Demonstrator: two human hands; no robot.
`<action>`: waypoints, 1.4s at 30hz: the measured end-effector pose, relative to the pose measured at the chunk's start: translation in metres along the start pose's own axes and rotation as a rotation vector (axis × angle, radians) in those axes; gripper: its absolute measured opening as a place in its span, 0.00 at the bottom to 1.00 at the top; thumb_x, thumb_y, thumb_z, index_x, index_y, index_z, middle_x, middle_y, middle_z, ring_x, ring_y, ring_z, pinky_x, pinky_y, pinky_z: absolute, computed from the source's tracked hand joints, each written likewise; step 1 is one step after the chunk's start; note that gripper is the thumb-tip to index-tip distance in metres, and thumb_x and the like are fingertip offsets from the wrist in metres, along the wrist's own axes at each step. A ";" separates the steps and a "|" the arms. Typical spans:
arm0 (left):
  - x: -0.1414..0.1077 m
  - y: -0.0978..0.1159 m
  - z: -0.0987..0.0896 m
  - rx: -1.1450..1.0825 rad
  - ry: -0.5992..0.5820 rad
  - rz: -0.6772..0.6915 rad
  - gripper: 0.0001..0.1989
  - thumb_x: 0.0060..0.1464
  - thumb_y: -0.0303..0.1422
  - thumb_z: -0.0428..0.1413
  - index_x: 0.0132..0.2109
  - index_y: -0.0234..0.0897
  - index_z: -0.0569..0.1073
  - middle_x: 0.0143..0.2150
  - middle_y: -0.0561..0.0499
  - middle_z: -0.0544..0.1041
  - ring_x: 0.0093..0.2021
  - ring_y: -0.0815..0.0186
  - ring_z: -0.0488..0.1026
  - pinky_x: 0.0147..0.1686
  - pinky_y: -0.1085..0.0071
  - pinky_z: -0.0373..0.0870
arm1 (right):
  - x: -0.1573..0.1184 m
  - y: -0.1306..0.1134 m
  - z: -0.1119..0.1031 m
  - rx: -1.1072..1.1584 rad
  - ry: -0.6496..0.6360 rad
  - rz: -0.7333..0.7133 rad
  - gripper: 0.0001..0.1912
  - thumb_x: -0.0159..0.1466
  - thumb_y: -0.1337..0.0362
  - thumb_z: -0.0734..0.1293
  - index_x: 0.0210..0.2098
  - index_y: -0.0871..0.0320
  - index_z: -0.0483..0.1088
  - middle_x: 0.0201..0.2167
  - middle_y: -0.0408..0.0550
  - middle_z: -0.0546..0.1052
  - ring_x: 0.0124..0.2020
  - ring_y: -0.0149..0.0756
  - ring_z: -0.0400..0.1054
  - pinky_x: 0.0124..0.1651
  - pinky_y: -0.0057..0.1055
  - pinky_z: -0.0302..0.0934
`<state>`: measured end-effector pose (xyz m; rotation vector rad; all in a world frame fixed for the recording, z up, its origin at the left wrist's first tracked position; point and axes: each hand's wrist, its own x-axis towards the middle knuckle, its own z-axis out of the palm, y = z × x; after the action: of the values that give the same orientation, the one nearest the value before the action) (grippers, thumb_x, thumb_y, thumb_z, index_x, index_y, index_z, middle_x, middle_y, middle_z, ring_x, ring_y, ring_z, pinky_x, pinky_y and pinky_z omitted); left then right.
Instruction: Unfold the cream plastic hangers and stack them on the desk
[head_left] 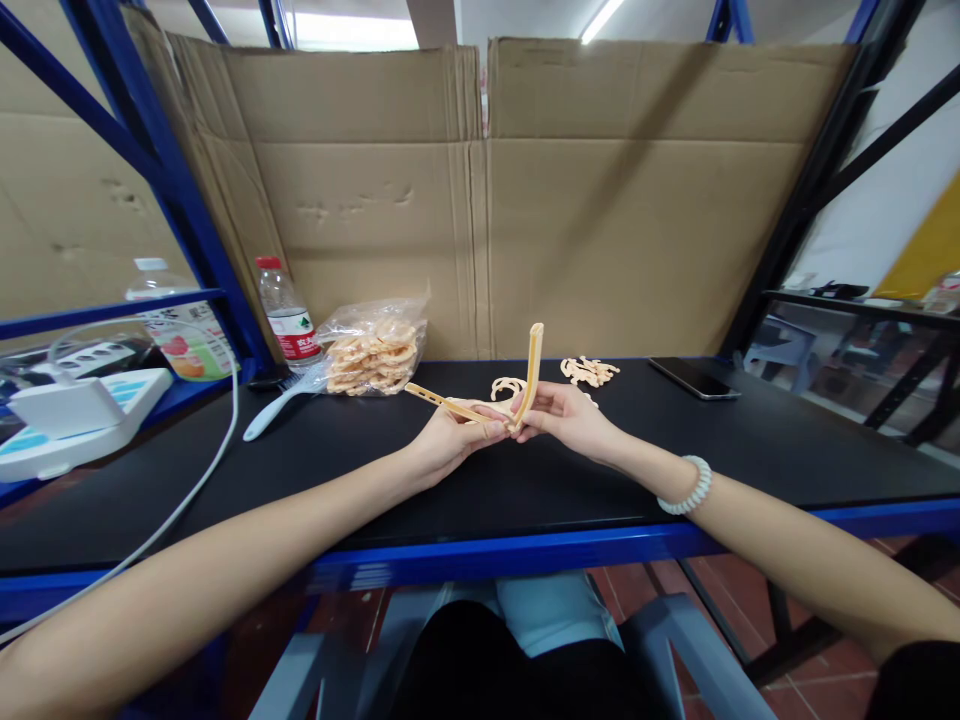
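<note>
A pale beige slim strip (534, 362) is held in front of me, above the black tabletop (600, 490). It forms a wide V: one arm stands nearly upright, while the other slopes to the left and has small slots along it. I cannot tell whether this is one hinged piece or two. My left hand (448, 438) pinches the sloping arm near the bend. With its fingers closed, my right hand (566, 418) grips the base of the upright arm. Just behind the hands lie curved beige pieces (508, 385), partly hidden by the fingers.
A clear bag of beige pieces (375, 355) lies back left, beside a light-blue handle (281, 403) and a red-capped bottle (289, 315). Small beige pieces (590, 371) and a phone (691, 378) lie back right. A white cable (225, 440) and power strip (90, 420) occupy the left.
</note>
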<state>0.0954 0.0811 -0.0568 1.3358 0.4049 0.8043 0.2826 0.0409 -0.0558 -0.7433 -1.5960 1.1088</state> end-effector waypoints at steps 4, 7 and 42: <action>-0.001 0.000 0.001 -0.016 0.024 0.024 0.12 0.36 0.29 0.69 0.30 0.29 0.77 0.37 0.42 0.79 0.39 0.60 0.76 0.48 0.64 0.70 | -0.001 -0.001 0.001 -0.021 0.021 -0.034 0.14 0.55 0.59 0.72 0.36 0.60 0.70 0.32 0.47 0.76 0.30 0.33 0.73 0.38 0.34 0.72; -0.002 0.000 0.001 -0.028 0.019 0.032 0.12 0.37 0.29 0.69 0.31 0.29 0.77 0.37 0.42 0.79 0.39 0.60 0.76 0.49 0.63 0.69 | 0.000 -0.001 0.002 -0.034 0.035 -0.054 0.14 0.55 0.58 0.73 0.36 0.60 0.71 0.31 0.47 0.76 0.31 0.35 0.73 0.38 0.34 0.72; 0.004 -0.009 0.000 -0.239 0.131 -0.005 0.09 0.36 0.22 0.67 0.29 0.30 0.78 0.35 0.46 0.80 0.37 0.66 0.77 0.44 0.76 0.73 | -0.006 0.002 0.008 -0.232 0.143 -0.168 0.17 0.53 0.55 0.73 0.36 0.61 0.73 0.30 0.48 0.78 0.31 0.39 0.76 0.38 0.35 0.74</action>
<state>0.1003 0.0840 -0.0647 1.0630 0.4014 0.9100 0.2765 0.0342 -0.0604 -0.8047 -1.6478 0.7409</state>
